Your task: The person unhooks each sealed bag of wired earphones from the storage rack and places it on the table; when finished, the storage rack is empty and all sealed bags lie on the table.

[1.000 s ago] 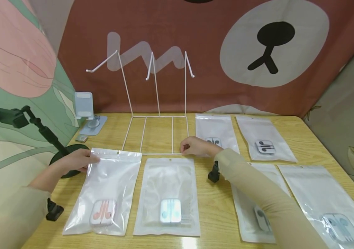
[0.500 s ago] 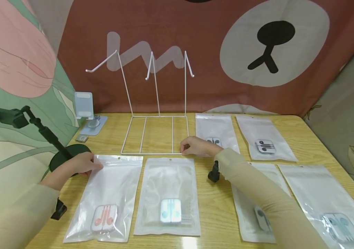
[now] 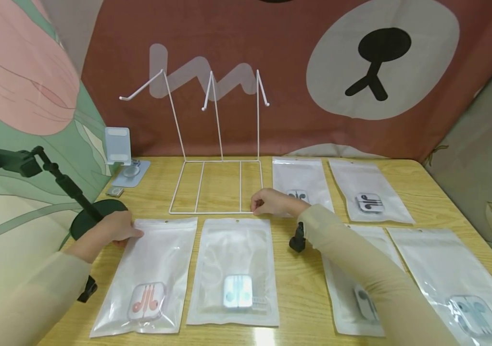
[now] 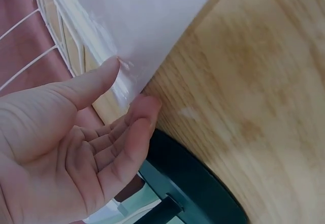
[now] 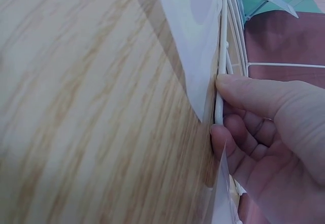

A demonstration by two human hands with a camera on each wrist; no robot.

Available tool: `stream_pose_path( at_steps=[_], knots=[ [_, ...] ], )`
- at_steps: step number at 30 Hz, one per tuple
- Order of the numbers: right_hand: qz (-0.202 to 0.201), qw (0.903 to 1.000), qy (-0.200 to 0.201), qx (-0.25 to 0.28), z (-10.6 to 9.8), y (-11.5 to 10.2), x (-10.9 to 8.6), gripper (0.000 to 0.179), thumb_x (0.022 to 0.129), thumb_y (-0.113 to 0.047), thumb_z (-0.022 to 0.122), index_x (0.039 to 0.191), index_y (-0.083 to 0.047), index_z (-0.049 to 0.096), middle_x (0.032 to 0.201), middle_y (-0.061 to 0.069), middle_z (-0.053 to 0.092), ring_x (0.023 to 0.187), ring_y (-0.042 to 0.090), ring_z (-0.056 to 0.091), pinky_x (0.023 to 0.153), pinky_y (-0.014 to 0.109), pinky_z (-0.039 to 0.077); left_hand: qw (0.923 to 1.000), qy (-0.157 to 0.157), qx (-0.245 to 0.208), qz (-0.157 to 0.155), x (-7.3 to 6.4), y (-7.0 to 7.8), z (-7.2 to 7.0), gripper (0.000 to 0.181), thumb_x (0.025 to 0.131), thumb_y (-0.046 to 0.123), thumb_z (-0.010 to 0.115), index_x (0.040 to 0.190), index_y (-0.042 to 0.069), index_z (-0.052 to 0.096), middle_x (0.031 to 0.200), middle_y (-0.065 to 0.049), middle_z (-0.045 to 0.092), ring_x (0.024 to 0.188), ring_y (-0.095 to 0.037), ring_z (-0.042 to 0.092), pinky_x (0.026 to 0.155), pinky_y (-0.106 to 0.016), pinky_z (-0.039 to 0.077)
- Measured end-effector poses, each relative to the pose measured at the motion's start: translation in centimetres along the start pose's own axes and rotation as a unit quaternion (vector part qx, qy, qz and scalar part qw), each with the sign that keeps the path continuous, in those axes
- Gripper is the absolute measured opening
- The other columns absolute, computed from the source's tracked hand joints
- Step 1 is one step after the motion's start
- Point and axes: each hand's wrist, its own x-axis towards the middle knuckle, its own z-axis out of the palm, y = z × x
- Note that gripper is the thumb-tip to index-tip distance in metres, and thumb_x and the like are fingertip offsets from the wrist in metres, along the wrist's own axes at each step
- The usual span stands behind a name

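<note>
My left hand (image 3: 115, 228) is at the upper left corner of a clear zip bag (image 3: 159, 254) holding a white case of pink earphones (image 3: 146, 301). In the left wrist view, its thumb (image 4: 109, 74) lies on the bag's corner and curled fingers meet the corner's edge. The bag lies flat on the table. My right hand (image 3: 271, 202) pinches the front right corner of a white wire display rack (image 3: 211, 212) between thumb and forefinger. The rack stands upright with three hooked arms. Just in front of it lies another bag (image 3: 233, 250) with pale blue earphones.
Several more bagged earphones, such as one zip bag (image 3: 299, 173) and another bag (image 3: 358, 178), lie to the right, partly under my right arm. A black stand (image 3: 70, 187) and a light blue phone holder (image 3: 118, 144) stand left. A printed cloth (image 3: 293, 115) hangs behind.
My left hand has lowered the pink-earphone bag's top edge towards me, and the bag lies flatter. More of the rack's front bar shows. My right hand has kept its place on the rack.
</note>
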Motion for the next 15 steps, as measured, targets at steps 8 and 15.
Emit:
stream_pose_path(
  at_steps=[8, 15],
  knots=[
    [-0.002, 0.9998, 0.001, -0.022, 0.1, 0.2, 0.2, 0.009, 0.086, -0.005, 0.065, 0.078, -0.009, 0.064, 0.075, -0.002, 0.060, 0.072, 0.011, 0.054, 0.065, 0.024, 0.048, 0.9994, 0.019, 0.028, -0.003, 0.4, 0.9, -1.5, 0.033, 0.087, 0.028, 0.062, 0.074, 0.000, 0.049, 0.059, -0.006, 0.049, 0.051, -0.017, 0.047, 0.050, -0.029, 0.039],
    [-0.008, 0.9994, 0.029, -0.013, -0.8, -0.1, -0.9, 0.006, 0.088, -0.010, 0.063, 0.085, -0.007, 0.067, 0.080, 0.002, 0.064, 0.074, 0.015, 0.058, 0.065, 0.026, 0.050, 0.9978, 0.061, -0.006, 0.027, 0.4, 2.0, -4.2, 0.032, 0.094, 0.026, 0.053, 0.077, -0.001, 0.051, 0.061, -0.007, 0.052, 0.052, -0.018, 0.049, 0.049, -0.030, 0.039]
  ],
)
